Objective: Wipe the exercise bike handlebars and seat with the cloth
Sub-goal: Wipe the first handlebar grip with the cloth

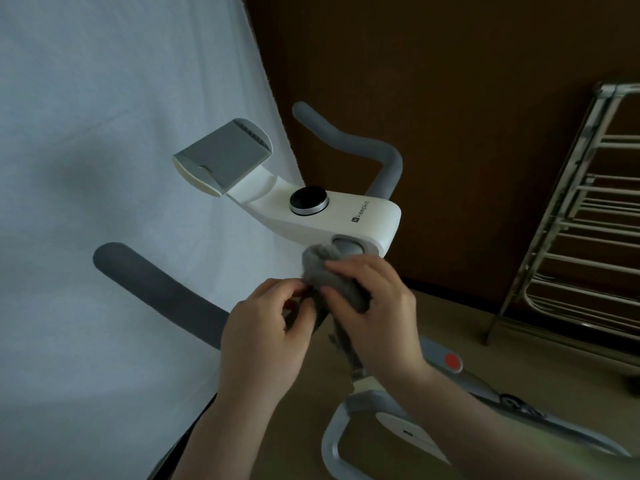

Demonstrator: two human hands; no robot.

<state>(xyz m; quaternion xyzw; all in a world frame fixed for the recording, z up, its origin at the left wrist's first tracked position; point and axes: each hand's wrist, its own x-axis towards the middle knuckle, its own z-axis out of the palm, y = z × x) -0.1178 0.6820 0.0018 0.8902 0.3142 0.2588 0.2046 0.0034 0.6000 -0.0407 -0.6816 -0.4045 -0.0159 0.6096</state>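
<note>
A: White sheet [104, 168] fills the left; grey handlebars [162, 292] cross it.

B: The cloth [332, 278]?

A: Bunched just below the console [332, 216]. Right hand [377, 306] clasps it; left hand [263, 327] pinches its near-left edge.

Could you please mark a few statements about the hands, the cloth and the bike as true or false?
1. Both hands, left hand and right hand, hold the grey cloth. True.
2. The cloth lies on the tablet holder. False: it is at the handlebar stem under the white console.
3. The round dial sits on the console. True.
4. The metal rack stands at the left. False: it stands at the right.
</note>
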